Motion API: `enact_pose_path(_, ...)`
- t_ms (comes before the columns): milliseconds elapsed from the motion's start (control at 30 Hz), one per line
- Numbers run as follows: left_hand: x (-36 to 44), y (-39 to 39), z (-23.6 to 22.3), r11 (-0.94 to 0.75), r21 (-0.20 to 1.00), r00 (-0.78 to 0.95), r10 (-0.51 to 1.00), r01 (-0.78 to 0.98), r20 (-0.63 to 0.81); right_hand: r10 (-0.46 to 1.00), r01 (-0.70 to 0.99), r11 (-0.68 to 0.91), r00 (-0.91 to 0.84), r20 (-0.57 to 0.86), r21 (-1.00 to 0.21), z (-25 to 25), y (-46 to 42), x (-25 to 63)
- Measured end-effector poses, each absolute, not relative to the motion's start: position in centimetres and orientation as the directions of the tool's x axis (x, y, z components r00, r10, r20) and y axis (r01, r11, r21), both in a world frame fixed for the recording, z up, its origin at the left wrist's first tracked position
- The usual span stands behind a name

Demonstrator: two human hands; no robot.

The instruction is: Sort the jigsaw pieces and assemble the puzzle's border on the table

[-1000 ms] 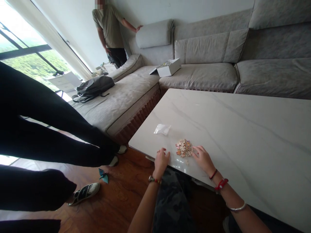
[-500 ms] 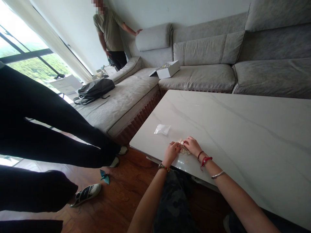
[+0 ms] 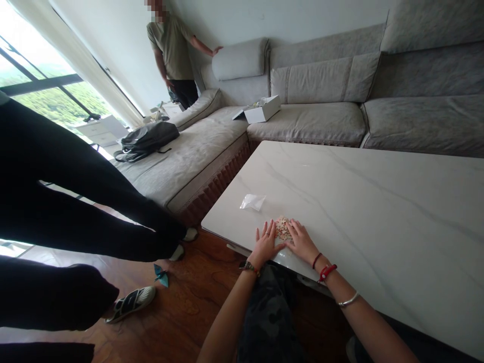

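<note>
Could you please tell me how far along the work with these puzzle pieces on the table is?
Done: the puzzle pieces are out on the white marble-look table, with a clear plastic bag lying apart from them. In hand: the left hand and right hand are spread at either side of the pile, closing around it. Left: the pieces form one loose heap, with no joined section that I can make out.
</note>
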State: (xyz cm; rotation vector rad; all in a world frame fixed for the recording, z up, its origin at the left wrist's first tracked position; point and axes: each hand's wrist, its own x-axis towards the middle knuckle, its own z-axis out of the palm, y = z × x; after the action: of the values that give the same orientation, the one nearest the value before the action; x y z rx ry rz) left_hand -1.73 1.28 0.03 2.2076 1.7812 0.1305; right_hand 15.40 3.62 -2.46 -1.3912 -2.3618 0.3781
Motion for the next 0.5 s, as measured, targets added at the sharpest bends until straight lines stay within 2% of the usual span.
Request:
enact_pose_path(233,-3.3,2.5,1.2,-0.309,0.258,0.349,0.929,0.915,-0.125,0.816,0.776,0.576,-0.566,0.119,-0.258,-2.2,3.9,16.0)
enact_pose_path(500,-2.3,3.5,0.5,-0.393,0.267,0.429,0.899,0.880,-0.093,0.826,0.795,0.563,-0.549,0.128,-0.225,-2.5,5.0,15.9)
